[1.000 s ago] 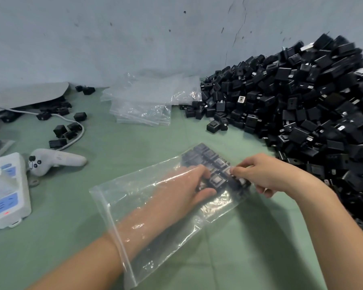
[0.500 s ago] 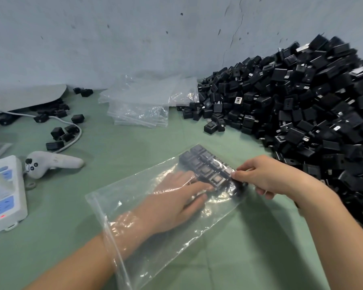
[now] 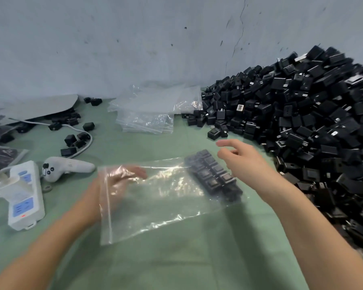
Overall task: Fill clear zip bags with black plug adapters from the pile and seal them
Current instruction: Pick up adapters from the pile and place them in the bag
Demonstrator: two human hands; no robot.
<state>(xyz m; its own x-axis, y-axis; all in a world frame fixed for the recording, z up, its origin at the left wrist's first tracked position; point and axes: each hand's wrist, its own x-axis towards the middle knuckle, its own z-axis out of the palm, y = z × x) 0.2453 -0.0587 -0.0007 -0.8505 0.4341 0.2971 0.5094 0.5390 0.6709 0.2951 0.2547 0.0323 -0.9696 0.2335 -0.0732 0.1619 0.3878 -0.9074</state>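
Where green table (image 3: 176, 264) meets cracked grey wall (image 3: 134, 49), adapters (image 3: 302, 122) heap.

One head-worn view looks forward and down, close over the green table (image 3: 176, 258), toward the wall (image 3: 134, 49).

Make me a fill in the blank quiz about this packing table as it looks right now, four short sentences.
The pile of loose adapters lies on the person's ____ side.
The right hand, over the zip bag, holds ____.
The bagged adapters are ____ in colour.
The power strip is ____ in colour.
Missing words: right; nothing; black; white.
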